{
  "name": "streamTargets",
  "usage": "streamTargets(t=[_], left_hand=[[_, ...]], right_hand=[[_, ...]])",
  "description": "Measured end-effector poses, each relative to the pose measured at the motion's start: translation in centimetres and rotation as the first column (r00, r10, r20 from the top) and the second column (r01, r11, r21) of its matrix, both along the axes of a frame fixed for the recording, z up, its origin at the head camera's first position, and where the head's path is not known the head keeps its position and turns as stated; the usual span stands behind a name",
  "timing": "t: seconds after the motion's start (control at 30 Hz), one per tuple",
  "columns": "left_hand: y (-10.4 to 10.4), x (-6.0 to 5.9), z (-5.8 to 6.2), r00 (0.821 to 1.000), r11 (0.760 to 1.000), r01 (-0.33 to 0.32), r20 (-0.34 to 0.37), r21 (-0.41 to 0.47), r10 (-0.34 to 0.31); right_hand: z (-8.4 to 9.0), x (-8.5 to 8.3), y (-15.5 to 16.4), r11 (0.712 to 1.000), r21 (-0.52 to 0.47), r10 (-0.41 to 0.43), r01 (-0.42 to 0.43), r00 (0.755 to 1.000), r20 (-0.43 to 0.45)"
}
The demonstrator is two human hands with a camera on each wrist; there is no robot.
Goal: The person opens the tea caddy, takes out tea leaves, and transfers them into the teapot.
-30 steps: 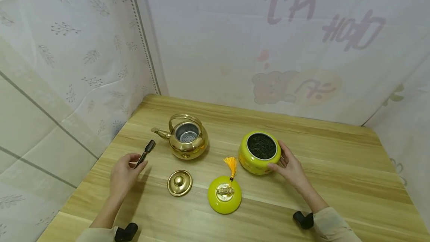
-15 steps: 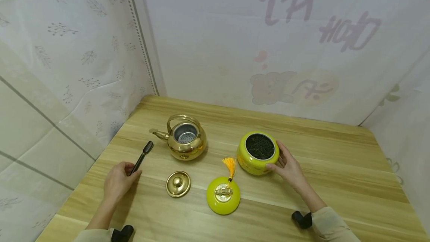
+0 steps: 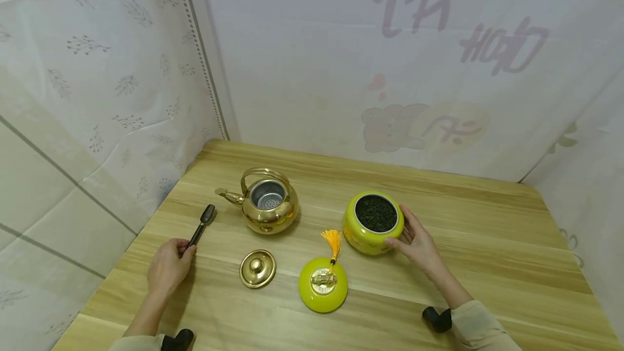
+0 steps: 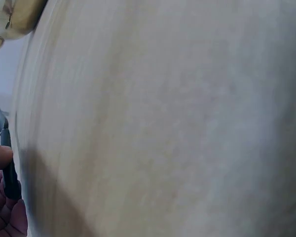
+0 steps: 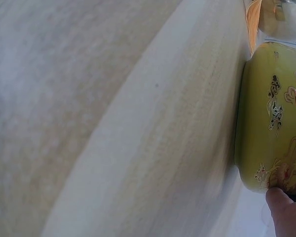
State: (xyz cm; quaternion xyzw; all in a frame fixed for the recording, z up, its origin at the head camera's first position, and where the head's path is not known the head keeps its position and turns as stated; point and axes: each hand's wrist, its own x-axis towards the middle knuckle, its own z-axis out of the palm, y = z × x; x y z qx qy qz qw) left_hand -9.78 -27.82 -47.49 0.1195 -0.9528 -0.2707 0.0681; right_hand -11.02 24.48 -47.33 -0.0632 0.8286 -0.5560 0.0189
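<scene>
Left hand (image 3: 168, 265): at the left of the worktop (image 3: 468, 221), holding the handle of a scoop (image 3: 201, 225) between thumb and fingers.
Scoop: small, dark, slender; head angled away from the person, left of the kettle (image 3: 271, 214) and below its spout as I see it.
Right hand (image 3: 420, 245): gripping the right side of the jar (image 3: 366, 240), thumb on the near face, fingers round the far side.
Jar: yellow-green, rounded, uncovered; standing upright on the worktop, right of the kettle and well apart from it; painted in dark and red motifs.
Jar's contents: dark loose leaves (image 3: 376, 213), close to the rim.
Kettle: shiny gold, uncovered; handle raised, spout to the left, a perforated metal strainer (image 3: 268, 199) inside.
Kettle lid (image 3: 258, 268): gold, round, knob up; on the worktop, on the near side of the kettle.
Jar lid (image 3: 323, 286): yellow-green, gold ornament on top; nearer the person than the jar, its orange tassel (image 3: 332, 242) stretched away, ending just beside the jar.
Sleeves (image 3: 482, 325): beige, a black fitting (image 3: 437, 318) at each cuff.
Backdrop: pale printed cloth (image 3: 292, 80).
</scene>
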Motion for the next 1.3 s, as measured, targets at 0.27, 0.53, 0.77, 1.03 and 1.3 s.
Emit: streamTargets(t=[0.27,0.53,0.77,1.03,1.3], left_hand=[[-0.1,-0.5,1.2,0.994,0.997,-0.044,-0.096,0.064,0.05],[1.3,-0.7,4.1,0.982,0.996,-0.027,-0.182,0.085,0.042],[3.9,-0.2,7.2,0.971,0.994,0.008,-0.239,0.111,0.019],[8.0,0.7,10.3,0.897,0.968,0.206,-0.423,0.143,-0.129],[12.3,1.1,11.0,0.828,0.91,0.385,-0.492,0.155,-0.267]], right_hand=[[0.1,0.0,-0.1,1.0,-0.005,-0.001,0.001,1.0,0.002],[0.2,0.0,-0.1,1.0,-0.001,-0.01,0.01,1.0,-0.001],[0.1,0.1,-0.1,1.0,0.007,-0.01,0.01,1.0,-0.002],[0.0,0.1,-0.1,1.0,0.026,-0.008,0.009,1.0,-0.014],[-0.1,0.0,0.0,1.0,-0.002,-0.003,0.003,1.0,0.002]])
